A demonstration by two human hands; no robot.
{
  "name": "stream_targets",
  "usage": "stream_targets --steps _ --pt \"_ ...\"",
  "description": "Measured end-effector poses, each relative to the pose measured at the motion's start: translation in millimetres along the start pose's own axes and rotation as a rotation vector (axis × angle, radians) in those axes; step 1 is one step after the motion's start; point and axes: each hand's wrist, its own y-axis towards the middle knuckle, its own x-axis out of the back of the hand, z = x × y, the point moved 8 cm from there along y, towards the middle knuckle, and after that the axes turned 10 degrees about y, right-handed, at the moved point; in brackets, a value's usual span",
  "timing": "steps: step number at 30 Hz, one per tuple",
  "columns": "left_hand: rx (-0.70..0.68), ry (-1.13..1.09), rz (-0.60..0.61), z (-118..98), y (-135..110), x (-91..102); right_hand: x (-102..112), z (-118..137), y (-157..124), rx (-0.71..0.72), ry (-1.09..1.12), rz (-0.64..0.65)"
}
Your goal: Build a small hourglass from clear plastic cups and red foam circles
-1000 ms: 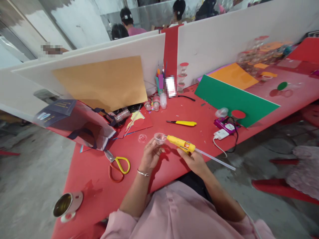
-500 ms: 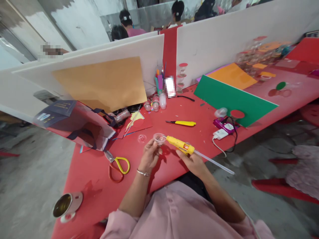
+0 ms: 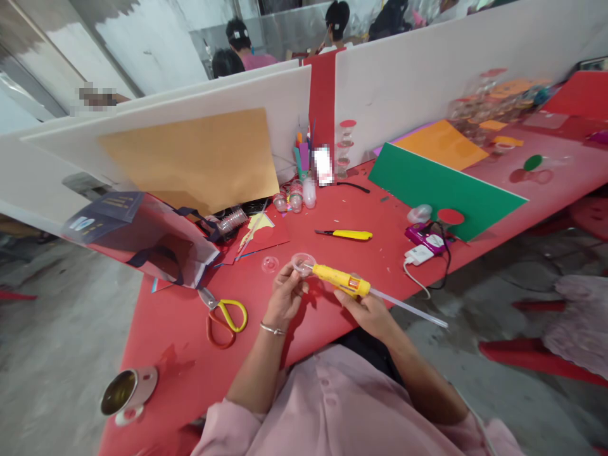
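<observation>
My left hand (image 3: 287,294) is closed on a small clear plastic cup (image 3: 300,263), its open rim facing up. A yellow hot glue gun (image 3: 335,277) is gripped in my right hand (image 3: 365,309), and its nozzle reaches over the rim into the cup. From the gun's back end sticks out a long, translucent glue stick (image 3: 411,309). Just left of the cup, a clear round plastic piece (image 3: 270,265) lies on the red table (image 3: 304,342). My right fingers are partly hidden under the gun.
Scissors (image 3: 222,316) with red and yellow handles lie at left, near a mug (image 3: 128,392). A yellow utility knife (image 3: 349,234) lies beyond my hands. At right stand a purple box (image 3: 424,238) and a green board (image 3: 441,190); a bag (image 3: 156,237) sits at left.
The glue gun has shifted slightly left, its nozzle now further inside the cup. My left hand has stayed almost in place.
</observation>
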Motion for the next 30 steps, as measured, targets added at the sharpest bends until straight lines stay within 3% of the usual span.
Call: stream_targets --steps 5,9,14,19,24,28,30 --pt "-0.014 0.006 -0.011 1 1 2.2 7 -10 2 -0.103 -0.056 -0.084" --pt "-0.016 -0.002 -0.008 2 1 2.2 -1 0 1 -0.017 0.020 0.006" --pt "-0.013 -0.010 -0.023 1 1 1.9 6 -5 2 -0.080 -0.035 -0.069" --pt "-0.015 -0.009 -0.019 1 1 1.0 -3 3 2 -0.002 0.014 0.028" --pt "-0.020 -0.002 -0.007 1 2 1.6 2 4 3 -0.036 -0.009 -0.055" --pt "-0.015 -0.016 -0.023 2 2 2.3 -5 8 2 0.013 0.012 0.045" --pt "-0.020 -0.016 -0.027 2 2 2.2 -3 5 2 0.004 -0.008 0.029"
